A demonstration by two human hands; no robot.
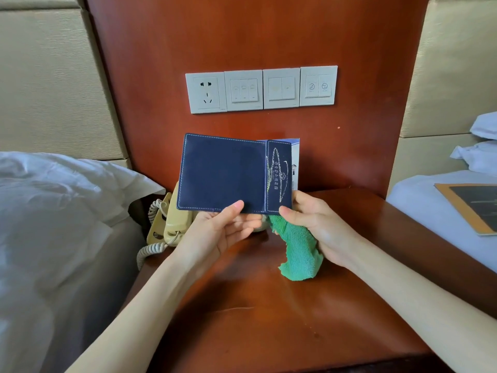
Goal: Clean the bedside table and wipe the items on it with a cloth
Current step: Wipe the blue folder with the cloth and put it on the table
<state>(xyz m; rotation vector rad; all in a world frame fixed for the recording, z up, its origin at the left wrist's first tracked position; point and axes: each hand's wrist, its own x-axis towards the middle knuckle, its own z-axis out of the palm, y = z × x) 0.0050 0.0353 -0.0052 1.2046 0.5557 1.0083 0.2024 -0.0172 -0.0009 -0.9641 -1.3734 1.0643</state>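
A dark blue leather folder [223,172] with white stitching is held upright above the reddish wooden bedside table [242,319]. My left hand [217,230] pinches its lower edge, thumb on the front. My right hand [314,224] pinches the folder's lower right corner, where a gold emblem is printed, and also holds a green cloth [298,251] that hangs down from the palm to the tabletop. A paper leaflet [295,157] sticks out behind the folder's right side.
A beige corded telephone [166,222] sits at the table's back left, partly hidden by the folder. White switch and socket plates [261,88] are on the wooden wall panel. Beds with white linen flank the table; an orange-edged booklet [473,208] lies on the right bed.
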